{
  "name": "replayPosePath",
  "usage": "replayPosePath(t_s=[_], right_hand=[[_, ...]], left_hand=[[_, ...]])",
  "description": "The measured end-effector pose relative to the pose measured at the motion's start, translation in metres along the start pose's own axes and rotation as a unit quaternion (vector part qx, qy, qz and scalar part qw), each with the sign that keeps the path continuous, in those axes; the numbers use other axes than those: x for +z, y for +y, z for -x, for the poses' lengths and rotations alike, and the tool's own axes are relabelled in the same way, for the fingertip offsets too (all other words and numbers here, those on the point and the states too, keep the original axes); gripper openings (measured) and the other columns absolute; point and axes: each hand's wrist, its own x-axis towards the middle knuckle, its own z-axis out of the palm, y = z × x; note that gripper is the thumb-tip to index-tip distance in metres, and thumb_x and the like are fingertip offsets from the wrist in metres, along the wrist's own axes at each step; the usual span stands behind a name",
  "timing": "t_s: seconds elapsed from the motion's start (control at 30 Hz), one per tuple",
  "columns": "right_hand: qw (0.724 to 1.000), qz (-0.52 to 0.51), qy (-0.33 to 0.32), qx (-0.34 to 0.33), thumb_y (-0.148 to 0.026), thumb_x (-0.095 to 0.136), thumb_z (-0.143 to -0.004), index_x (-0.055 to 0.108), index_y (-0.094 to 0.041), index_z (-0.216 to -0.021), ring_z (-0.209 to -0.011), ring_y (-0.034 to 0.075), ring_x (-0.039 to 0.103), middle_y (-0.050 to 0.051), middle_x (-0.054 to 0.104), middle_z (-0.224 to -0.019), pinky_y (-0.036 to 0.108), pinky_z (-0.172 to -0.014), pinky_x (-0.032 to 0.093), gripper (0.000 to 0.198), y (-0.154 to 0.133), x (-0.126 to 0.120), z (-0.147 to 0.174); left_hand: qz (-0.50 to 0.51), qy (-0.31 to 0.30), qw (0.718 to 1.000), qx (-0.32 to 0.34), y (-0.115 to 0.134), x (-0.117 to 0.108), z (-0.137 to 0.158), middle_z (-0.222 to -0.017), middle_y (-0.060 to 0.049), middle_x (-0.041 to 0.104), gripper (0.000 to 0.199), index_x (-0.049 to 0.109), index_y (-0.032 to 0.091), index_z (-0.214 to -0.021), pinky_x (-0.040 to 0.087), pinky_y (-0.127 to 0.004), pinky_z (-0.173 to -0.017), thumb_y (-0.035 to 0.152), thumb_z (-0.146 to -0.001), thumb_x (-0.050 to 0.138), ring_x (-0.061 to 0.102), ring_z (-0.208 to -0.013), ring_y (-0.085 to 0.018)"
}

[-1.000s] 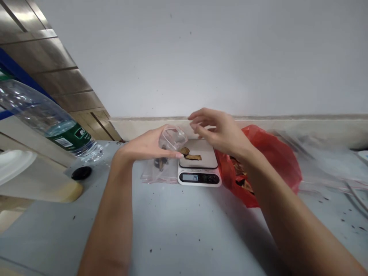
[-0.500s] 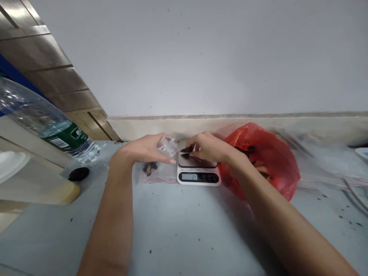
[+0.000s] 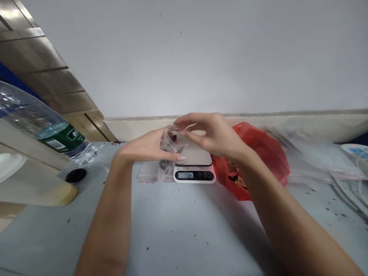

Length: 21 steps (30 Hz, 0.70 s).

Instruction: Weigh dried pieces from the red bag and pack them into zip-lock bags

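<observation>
Pale blue-grey tabletop (image 3: pixel 172 237), flecked with small dark crumbs, fills the near ground. Over it the left forearm (image 3: pixel 106 226) rises steeply and the right forearm (image 3: pixel 287 203) slants in from the lower right corner. Beyond lies a flat white digital scale (image 3: pixel 197 159) with a smooth pale pan; its black front strip has a lit display showing a 2 and a 4. Flat on the table, touching the scale's left side or just beside it, is a clear flat plastic bag with a red edge line (image 3: pixel 148 174).

Above these, at the pan's left, hangs a small clear plastic bag (image 3: pixel 172 146), glossy and creased, its mouth spread toward the right; a dark piece (image 3: pixel 174 138) shows through the film. The left hand (image 3: pixel 146 147) is closed on this bag, wrist bent sharply, thumb laid along the near side, fingers behind. The right hand (image 3: pixel 214 134) arches over the pan, palm down, fingers curved to the bag's mouth and thumb below them; whether the tips pinch anything, I cannot tell.

Right of the scale sits a crumpled red plastic bag (image 3: pixel 263 149) with brown dried pieces (image 3: pixel 237 178) inside, partly hidden by the arm. Farther back, a low cream ledge (image 3: pixel 138 123) runs along the plain grey-white wall (image 3: pixel 201 57).
</observation>
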Motion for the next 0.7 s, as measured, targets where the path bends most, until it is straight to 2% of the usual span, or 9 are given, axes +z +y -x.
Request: replayPosePath(t_s=[0.07, 0.17, 0.23, 0.3, 0.37, 0.43, 0.5, 0.6, 0.7], right_hand=[[1.000, 0.006, 0.030, -0.005, -0.021, 0.060, -0.095, 0.082, -0.023, -0.110, -0.120, 0.026, 0.072, 0.008, 0.080, -0.124, 0.041, -0.099, 0.059, 0.027, -0.002, -0.009, 0.003], [0.999, 0.027, -0.030, -0.016, -0.020, 0.066, -0.089, 0.083, -0.025, -0.103, -0.138, 0.031, 0.061, 0.008, 0.069, -0.147, 0.046, -0.104, 0.055, 0.023, -0.005, -0.025, 0.007], [0.997, 0.034, -0.068, -0.015, -0.027, 0.072, -0.087, 0.082, -0.023, -0.091, -0.137, 0.032, 0.062, 0.010, 0.066, -0.150, 0.048, -0.108, 0.051, 0.011, -0.007, -0.033, 0.009], [0.997, 0.028, -0.072, -0.012, -0.038, 0.075, -0.088, 0.078, -0.021, -0.080, -0.126, 0.029, 0.067, 0.011, 0.072, -0.138, 0.045, -0.105, 0.052, 0.018, -0.008, -0.037, 0.010], [0.998, 0.019, -0.059, -0.003, -0.046, 0.077, -0.086, 0.073, -0.022, -0.074, -0.108, 0.025, 0.070, 0.010, 0.076, -0.119, 0.038, -0.091, 0.055, 0.027, -0.010, -0.038, 0.010], [0.999, 0.031, -0.037, 0.024, -0.048, 0.079, -0.084, 0.069, -0.023, -0.073, -0.082, 0.020, 0.065, 0.006, 0.074, -0.094, 0.033, -0.072, 0.052, 0.029, -0.013, -0.039, 0.009], [0.995, 0.071, -0.012, 0.064, -0.044, 0.080, -0.083, 0.066, -0.024, -0.073, -0.065, 0.016, 0.054, 0.000, 0.064, -0.073, 0.031, -0.063, 0.044, 0.026, -0.016, -0.040, 0.009], [0.990, 0.101, 0.004, 0.094, -0.034, 0.077, -0.084, 0.063, -0.023, -0.071, -0.065, 0.016, 0.053, -0.002, 0.058, -0.066, 0.031, -0.064, 0.042, 0.022, -0.020, -0.042, 0.009], [0.993, 0.073, 0.010, 0.087, -0.031, 0.076, -0.082, 0.059, -0.023, -0.067, -0.073, 0.017, 0.059, 0.000, 0.063, -0.072, 0.032, -0.071, 0.047, 0.024, -0.021, -0.044, 0.010]], left_hand=[[0.007, 0.019, 1.000, 0.007, -0.001, -0.004, 0.005, -0.138, -0.011, 0.070, 0.085, 0.052, 0.026, -0.151, 0.054, -0.044, -0.103, 0.061, -0.079, 0.080, 0.066, -0.129, -0.035], [0.042, 0.027, 0.997, 0.051, -0.002, -0.008, 0.010, -0.146, -0.014, 0.066, 0.086, 0.049, 0.025, -0.154, 0.052, -0.048, -0.109, 0.058, -0.081, 0.078, 0.060, -0.139, -0.037], [0.061, 0.023, 0.995, 0.078, -0.001, -0.009, 0.011, -0.153, -0.014, 0.062, 0.079, 0.053, 0.024, -0.150, 0.051, -0.048, -0.112, 0.056, -0.082, 0.076, 0.057, -0.143, -0.036], [0.058, 0.016, 0.995, 0.082, 0.002, -0.009, 0.012, -0.154, -0.013, 0.063, 0.070, 0.058, 0.024, -0.147, 0.051, -0.045, -0.113, 0.052, -0.085, 0.074, 0.059, -0.142, -0.034], [0.047, 0.015, 0.996, 0.074, 0.006, -0.009, 0.012, -0.150, -0.011, 0.067, 0.061, 0.063, 0.025, -0.144, 0.054, -0.043, -0.111, 0.049, -0.088, 0.071, 0.063, -0.138, -0.032], [0.051, 0.038, 0.996, 0.064, 0.010, -0.009, 0.012, -0.139, -0.010, 0.075, 0.050, 0.072, 0.025, -0.135, 0.059, -0.042, -0.104, 0.049, -0.091, 0.069, 0.071, -0.128, -0.029], [0.070, 0.087, 0.992, 0.051, 0.012, -0.008, 0.011, -0.119, -0.010, 0.082, 0.040, 0.080, 0.021, -0.117, 0.064, -0.041, -0.096, 0.050, -0.091, 0.071, 0.078, -0.110, -0.028], [0.089, 0.163, 0.981, 0.050, 0.015, -0.005, 0.010, -0.092, -0.009, 0.084, 0.032, 0.083, 0.018, -0.095, 0.068, -0.039, -0.085, 0.048, -0.085, 0.079, 0.080, -0.091, -0.026], [0.089, 0.206, 0.973, 0.059, 0.020, -0.003, 0.010, -0.084, -0.007, 0.082, 0.028, 0.083, 0.018, -0.091, 0.068, -0.036, -0.081, 0.045, -0.084, 0.081, 0.079, -0.083, -0.024]])
